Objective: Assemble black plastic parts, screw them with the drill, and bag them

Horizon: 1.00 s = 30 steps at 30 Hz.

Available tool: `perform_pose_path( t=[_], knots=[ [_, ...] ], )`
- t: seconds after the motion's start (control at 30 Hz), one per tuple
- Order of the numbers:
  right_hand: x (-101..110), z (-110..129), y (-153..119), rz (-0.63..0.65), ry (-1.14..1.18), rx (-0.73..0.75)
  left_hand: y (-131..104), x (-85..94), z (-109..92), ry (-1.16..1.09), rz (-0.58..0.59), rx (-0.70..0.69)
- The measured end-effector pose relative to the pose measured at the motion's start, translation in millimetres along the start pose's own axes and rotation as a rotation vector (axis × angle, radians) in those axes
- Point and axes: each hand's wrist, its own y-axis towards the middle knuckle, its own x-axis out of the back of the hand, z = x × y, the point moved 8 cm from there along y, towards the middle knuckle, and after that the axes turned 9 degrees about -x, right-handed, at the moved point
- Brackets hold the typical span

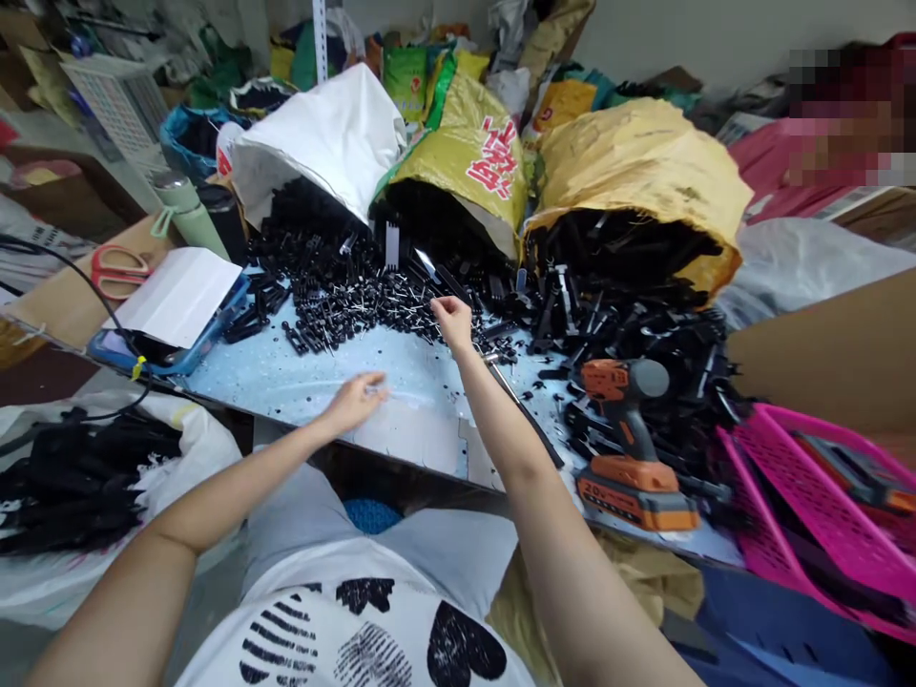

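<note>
My right hand [453,322] is over the far part of the light blue work surface, thumb and forefinger pinched together at the edge of a pile of small black parts with metal pins [376,303]. Whatever is between those fingertips is too small to make out. Just beyond them lies a pointed, shiny blade-like piece [427,265] with a dark handle. My left hand [356,402] hovers nearer the front edge, fingers loosely stretched and apart from the thumb, with nothing visible in it. Below my right forearm a long black rod-like tool [526,408] lies slanting.
Three sacks, white [322,129], green-yellow [458,157] and yellow [636,157], spill black parts at the back. An orange cordless drill [630,444] stands right, beside a pink basket [822,506]. Red scissors [118,272] and a blue tray [190,361] are left.
</note>
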Motion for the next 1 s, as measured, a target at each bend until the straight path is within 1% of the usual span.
perform_pose_path(
  t=[0.03,0.07,0.1,0.13,0.2,0.27,0.3,0.37,0.47,0.57,0.67,0.77,0.83,0.9,0.97,1.0],
  knots=[
    [-8.9,7.8,0.8,-0.006,-0.152,0.095,20.7,31.2,6.7,0.191,-0.119,-0.074],
    [-17.3,14.9,3.5,-0.012,-0.292,0.176,39.9,59.4,13.2,0.355,-0.210,-0.132],
    [-24.7,20.5,8.4,-0.020,-0.419,0.233,57.9,86.3,21.4,0.498,-0.288,-0.152],
    [-31.4,24.1,15.1,-0.031,-0.534,0.262,74.5,111.9,31.1,0.622,-0.353,-0.138],
    [-41.9,24.5,32.1,-0.060,-0.716,0.231,104.2,158.3,52.5,0.808,-0.437,-0.035],
    [-51.2,17.1,46.9,-0.073,-0.827,0.135,129.9,195.7,71.1,0.919,-0.466,0.082],
    [-56.1,12.5,51.5,-0.075,-0.862,0.101,142.1,210.7,77.8,0.953,-0.468,0.122],
    [-65.8,4.4,54.7,-0.077,-0.908,0.091,167.0,235.2,86.4,0.987,-0.468,0.161],
    [-73.9,-4.3,51.8,-0.091,-0.945,0.152,207.4,266.8,93.3,0.990,-0.507,0.199],
    [-74.0,-9.7,50.0,-0.087,-0.964,0.193,255.5,294.1,96.7,0.974,-0.570,0.212],
    [-71.3,-10.7,52.2,-0.086,-0.981,0.207,310.1,312.2,98.3,0.967,-0.616,0.188],
    [-69.8,-11.2,55.4,-0.072,-1.005,0.201,362.2,321.5,102.7,0.972,-0.637,0.181],
    [-69.0,-12.3,57.2,-0.060,-1.026,0.189,392.9,325.4,110.2,0.983,-0.602,0.187],
    [-68.3,-14.3,58.5,-0.045,-1.044,0.173,417.7,331.9,126.8,0.958,-0.519,0.249],
    [-68.2,-16.7,59.8,-0.032,-1.061,0.157,435.3,340.8,148.0,0.911,-0.415,0.329],
    [-68.4,-17.8,60.5,-0.027,-1.067,0.151,442.0,344.4,156.4,0.899,-0.356,0.338]
  ],
)
